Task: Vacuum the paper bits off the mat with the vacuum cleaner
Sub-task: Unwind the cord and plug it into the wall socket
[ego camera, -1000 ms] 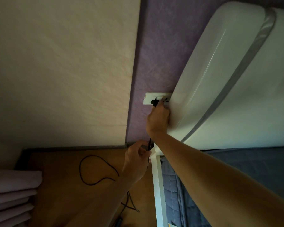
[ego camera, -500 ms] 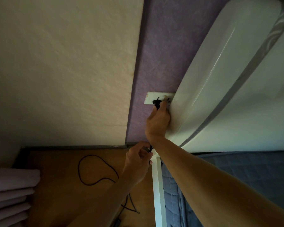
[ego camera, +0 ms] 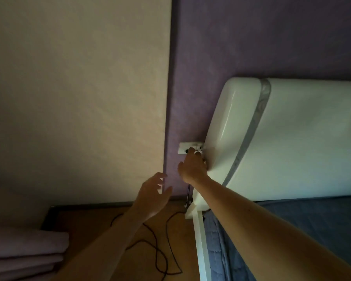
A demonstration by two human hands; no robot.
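Observation:
A white wall socket [ego camera: 183, 147] sits low on the purple wall, partly behind the white headboard. My right hand [ego camera: 193, 167] reaches up to it and pinches the black plug [ego camera: 190, 150] at the socket. From the plug a black power cord [ego camera: 164, 250] drops along the wall and lies in loops on the wooden floor. My left hand [ego camera: 153, 194] hovers below the socket with fingers spread, holding nothing. The vacuum cleaner, the mat and the paper bits are out of view.
The white glossy headboard [ego camera: 292, 138] and white bed frame rail [ego camera: 201, 250] stand at the right, with a blue quilt [ego camera: 312, 230] on the bed. A stack of folded pale bedding [ego camera: 24, 254] lies at the lower left. A cream wall panel [ego camera: 79, 98] fills the left.
My left hand has let go of the cord and opened, moving left and up. The view has tilted so the headboard sits lower. My right hand stays at the plug.

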